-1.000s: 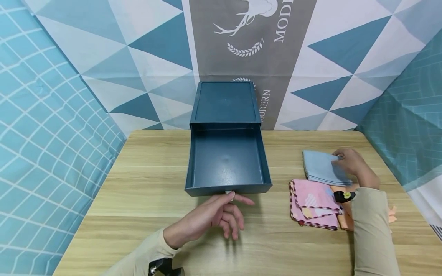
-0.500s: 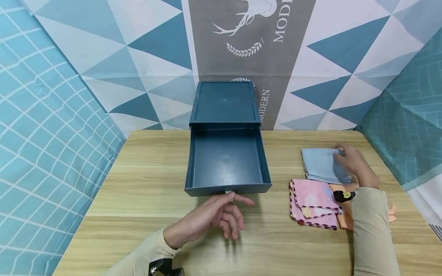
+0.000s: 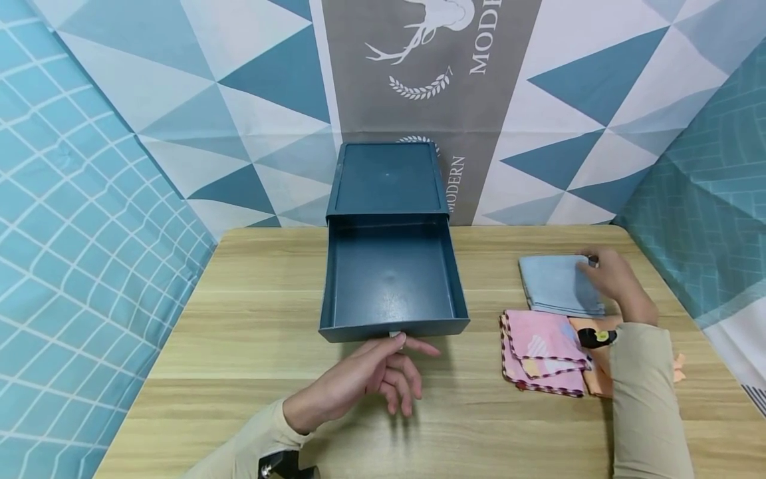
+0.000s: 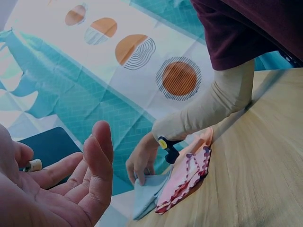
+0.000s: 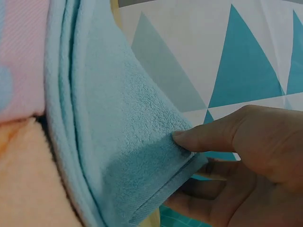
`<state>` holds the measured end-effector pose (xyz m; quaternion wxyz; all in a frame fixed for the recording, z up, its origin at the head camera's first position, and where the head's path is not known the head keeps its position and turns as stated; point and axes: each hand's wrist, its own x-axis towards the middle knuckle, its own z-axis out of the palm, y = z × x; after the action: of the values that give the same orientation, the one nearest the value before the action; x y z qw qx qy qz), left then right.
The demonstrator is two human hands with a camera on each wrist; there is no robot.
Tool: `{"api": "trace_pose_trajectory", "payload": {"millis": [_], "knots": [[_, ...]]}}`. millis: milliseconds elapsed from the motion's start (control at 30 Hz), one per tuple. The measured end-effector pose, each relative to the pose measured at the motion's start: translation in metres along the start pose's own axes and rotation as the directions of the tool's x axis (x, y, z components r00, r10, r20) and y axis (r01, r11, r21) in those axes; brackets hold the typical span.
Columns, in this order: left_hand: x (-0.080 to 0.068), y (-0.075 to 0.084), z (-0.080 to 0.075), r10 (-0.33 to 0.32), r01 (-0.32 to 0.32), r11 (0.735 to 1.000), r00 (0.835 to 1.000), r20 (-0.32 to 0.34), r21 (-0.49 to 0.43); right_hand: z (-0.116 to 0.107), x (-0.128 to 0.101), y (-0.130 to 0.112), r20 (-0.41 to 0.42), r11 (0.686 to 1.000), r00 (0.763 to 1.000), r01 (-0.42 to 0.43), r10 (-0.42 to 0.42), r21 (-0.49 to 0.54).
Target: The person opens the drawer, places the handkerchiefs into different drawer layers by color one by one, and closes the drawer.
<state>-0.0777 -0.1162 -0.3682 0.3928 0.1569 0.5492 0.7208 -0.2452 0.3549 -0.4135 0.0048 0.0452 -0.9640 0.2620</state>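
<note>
The right hand (image 3: 613, 283) lay at the far right of the wooden tabletop (image 3: 251, 319), its fingers (image 5: 208, 137) curled round the corner of a folded light-blue fleece cloth (image 3: 556, 285); in the right wrist view the thumb pressed on top of the folded layers and the other fingers sat beneath them, pinching that corner. This cloth rested flat on the tabletop, just behind a folded pink cloth with a dark scalloped edge (image 3: 541, 352), which touched an orange cloth (image 3: 595, 379) partly hidden under the beige sleeve (image 3: 643, 399).

The left hand (image 3: 365, 376) rested on the tabletop at the front of a dark teal plastic drawer (image 3: 391, 283), pulled out of its matching teal case (image 3: 387, 178). Its fingers (image 4: 97, 165) were loosely bent and held nothing, the fingertips just by the small pale knob (image 3: 395, 335) on the drawer's front wall. The drawer and the cloths stood well apart.
</note>
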Motion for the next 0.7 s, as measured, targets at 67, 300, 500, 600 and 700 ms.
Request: {"api": "trace_pose_trajectory", "payload": {"millis": [67,300,500,600,700], "knots": [[0.0,0.0,0.0,-0.001,0.001,1.0,1.0,-0.005,0.004,-0.001,0.001,-0.001,-0.035,1.0,0.999,0.014,-0.014,-0.005],[0.0,0.0,0.0,-0.003,0.003,1.0,1.0,-0.012,0.006,-0.006,-0.002,-0.01,-0.089,0.999,0.995,0.041,-0.041,-0.005],[0.0,-0.001,0.0,-0.002,0.002,1.0,1.0,-0.008,0.006,-0.01,-0.002,-0.018,-0.133,0.997,0.989,0.071,-0.071,-0.009],[0.001,-0.001,0.0,-0.003,0.003,1.0,1.0,-0.01,0.009,-0.013,-0.003,-0.022,-0.177,0.996,0.98,0.091,-0.093,-0.023],[0.001,-0.001,0.001,-0.003,0.003,1.0,1.0,-0.01,0.014,-0.016,-0.006,-0.027,-0.219,0.994,0.97,0.102,-0.107,-0.035]]}}
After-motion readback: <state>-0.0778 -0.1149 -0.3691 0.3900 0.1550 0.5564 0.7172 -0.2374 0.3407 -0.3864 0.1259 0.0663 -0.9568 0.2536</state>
